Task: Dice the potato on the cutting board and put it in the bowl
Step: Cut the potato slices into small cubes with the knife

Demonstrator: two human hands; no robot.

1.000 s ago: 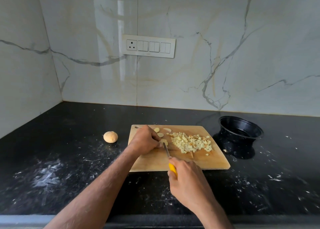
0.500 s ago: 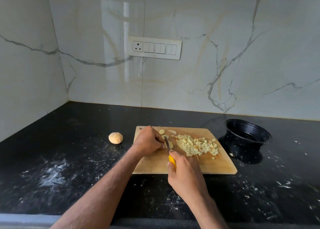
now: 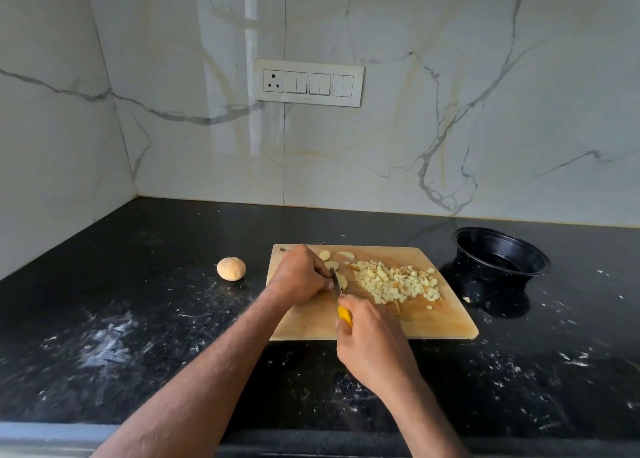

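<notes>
Forearms reach in from the bottom edge toward a wooden cutting board (image 3: 433, 322) on the black countertop (image 3: 138, 336). Nearest, the right hand (image 3: 374, 340) curls round the yellow handle of a knife (image 3: 335, 279), its blade pointing to 12 o'clock. At the blade's 9 o'clock, the left hand (image 3: 301, 276) lies knuckles up with fingers curled, pressing down on potato slices (image 3: 342, 280) that are mostly hidden beneath it. A heap of diced potato (image 3: 398, 283) sits at 3 o'clock of the blade, on the board. Farther off, a whole potato (image 3: 231, 268) rests at the board's 9 o'clock, and a black bowl (image 3: 502, 257) stands at its 2 o'clock. Beyond, a switch panel (image 3: 309, 83) is mounted on the marble wall (image 3: 450, 94).
</notes>
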